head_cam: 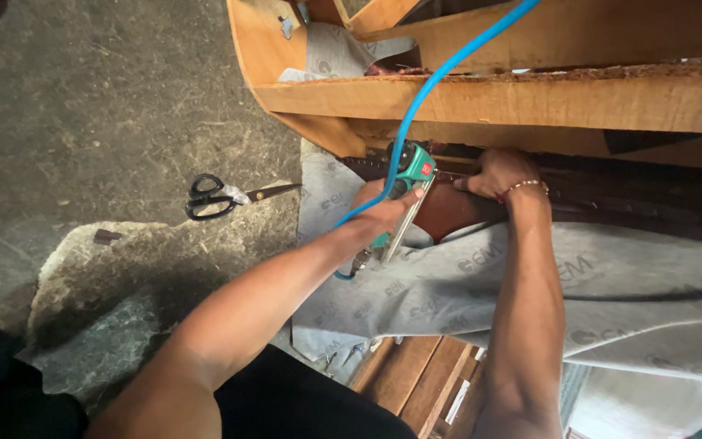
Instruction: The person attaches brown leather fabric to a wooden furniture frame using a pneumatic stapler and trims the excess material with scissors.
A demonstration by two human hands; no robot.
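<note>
The wooden frame [530,97] of a piece of furniture fills the upper right part of the view, with bare plywood rails and an open gap between them. Under it, a wide sheet of grey lining cloth [611,301] with printed marks hangs loose and spreads down toward the lower right; a dark brown covering [457,207] lies along the bottom rail. Judging from this, the brown covering seems already pulled to the rail at the middle, while the grey cloth looks mostly unfixed, so much of the fastening appears to remain. The left hand [383,213] is wrapped tight around the handle of a green pneumatic stapler [412,175], with its nose pressed close against the rail. The right hand [501,172], wearing a thin bead bracelet, presses down on the brown covering just beside the stapler; its fingers are bent and partly hidden, so it cannot be told if they pinch the material or only push on it. A blue air hose [440,77] runs from the stapler up across the frame and could get in the way of the arm. On the floor to the left lie a rough grey pad [123,284] and black-handled scissors [221,195], well apart from both hands.
</note>
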